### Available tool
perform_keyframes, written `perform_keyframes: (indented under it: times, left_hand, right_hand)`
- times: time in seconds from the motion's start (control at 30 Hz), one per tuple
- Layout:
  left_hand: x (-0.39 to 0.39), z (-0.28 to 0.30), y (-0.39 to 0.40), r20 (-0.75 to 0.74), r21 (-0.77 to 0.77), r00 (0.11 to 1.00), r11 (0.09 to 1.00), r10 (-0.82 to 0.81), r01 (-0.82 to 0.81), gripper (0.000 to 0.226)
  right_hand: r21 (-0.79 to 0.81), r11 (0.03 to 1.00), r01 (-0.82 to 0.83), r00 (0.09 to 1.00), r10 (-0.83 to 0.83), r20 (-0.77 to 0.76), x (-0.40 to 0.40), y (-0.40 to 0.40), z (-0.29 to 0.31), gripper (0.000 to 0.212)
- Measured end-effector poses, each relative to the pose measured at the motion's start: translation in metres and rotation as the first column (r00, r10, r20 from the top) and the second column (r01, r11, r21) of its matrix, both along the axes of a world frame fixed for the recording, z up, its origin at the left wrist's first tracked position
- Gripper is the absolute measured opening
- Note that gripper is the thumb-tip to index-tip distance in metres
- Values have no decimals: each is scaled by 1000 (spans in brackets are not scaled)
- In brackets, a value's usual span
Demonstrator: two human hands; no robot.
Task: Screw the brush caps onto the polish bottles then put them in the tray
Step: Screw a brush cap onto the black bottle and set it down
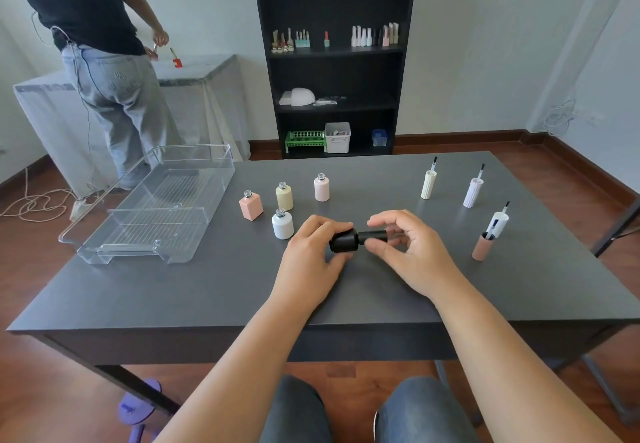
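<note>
Over the middle of the dark table, my left hand grips a black polish bottle lying sideways. My right hand pinches the black brush cap that sits on its neck. Several open bottles stand behind: peach, cream, pink and white. Loose brush caps stand brush-up at the right: cream, lilac, white and tan. The clear plastic tray sits at the table's left with nothing in it.
The table's front edge is close to my knees. A black shelf unit with polish bottles stands behind the table. A person in a black shirt stands at a draped side table at the back left. Cables lie on the floor at left.
</note>
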State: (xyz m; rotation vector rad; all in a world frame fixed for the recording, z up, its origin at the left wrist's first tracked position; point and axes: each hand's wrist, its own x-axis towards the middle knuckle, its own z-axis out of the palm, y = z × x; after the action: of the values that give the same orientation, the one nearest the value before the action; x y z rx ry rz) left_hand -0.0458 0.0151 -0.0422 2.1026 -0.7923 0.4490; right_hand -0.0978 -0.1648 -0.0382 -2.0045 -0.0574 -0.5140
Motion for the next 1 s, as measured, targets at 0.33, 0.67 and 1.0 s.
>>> perform_keyframes:
  times: [0.33, 0.67, 1.0]
  left_hand:
    - [-2, 0, 0, 7, 11, 1000, 1000, -15, 15, 35]
    - [-2, 1, 0, 4, 24, 1000, 1000, -13, 13, 35]
    - [3, -3, -1, -56, -10, 998, 999, -35, 34, 32]
  right_hand:
    - [79, 994, 72, 996, -67, -60, -1, 4, 1, 14]
    - [-10, 1000, 4, 1000, -4, -31, -2, 3, 0, 23]
    - [441, 878, -188, 974, 224, -30, 1, 13, 7, 23]
